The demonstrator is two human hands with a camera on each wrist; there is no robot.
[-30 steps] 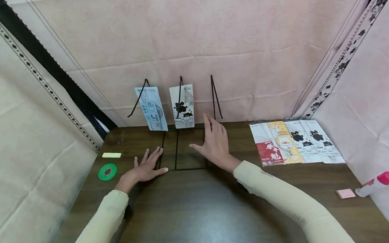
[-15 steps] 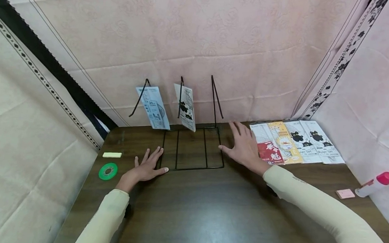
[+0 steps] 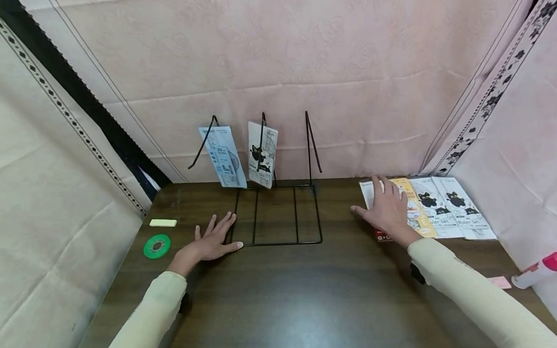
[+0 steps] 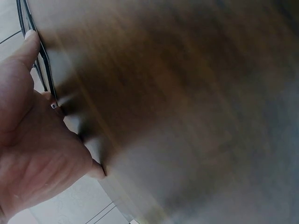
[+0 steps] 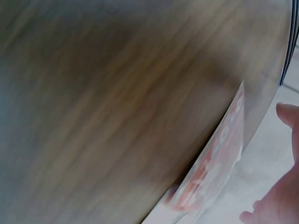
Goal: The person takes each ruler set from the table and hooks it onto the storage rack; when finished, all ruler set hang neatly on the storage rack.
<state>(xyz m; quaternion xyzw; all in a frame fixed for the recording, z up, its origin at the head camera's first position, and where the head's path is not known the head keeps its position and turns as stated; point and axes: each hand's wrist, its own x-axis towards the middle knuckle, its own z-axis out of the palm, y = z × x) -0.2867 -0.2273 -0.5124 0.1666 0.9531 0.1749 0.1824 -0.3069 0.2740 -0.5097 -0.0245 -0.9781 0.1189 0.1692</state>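
R hand [image 3: 387,210] was over the red-and-white pack [image 5: 212,163], leftmost of the row on the table [image 3: 275,301]. Its fingers were spread & relaxed, not clenched, no grip on anything visible; thumb stuck out L, past the pack's edge. Couldn't tell if fingertips touched or just hovered (R wrist view blurry, cut off).

Key relation: pack lay right under the R fingers, long axis running far-to-near w/ a slight slant, near end a bit further R, so approx. in line w/ the fingers. Pale far end showed just L of them, red near end below the palm. R hand clearly nearer; L hand [image 3: 209,243] well apart, across the wire rack [image 3: 284,244].

L fingers also spread, grasping nothing: thumb on the rack's near L corner, rest along its L side. Blue pack [image 3: 223,157] hung beyond those fingertips, hanging cat pack [image 3: 262,154] beyond & R. Third hook [image 3: 308,144] stood L of & beyond the R thumb.

Yellow pack [image 3: 418,214] was partly under the R fingers, two cat packs [image 3: 463,209] next R. Glue stick [image 3: 538,271] further R, nearer the person. Green disc [image 3: 148,247] sat L of the L fingers.
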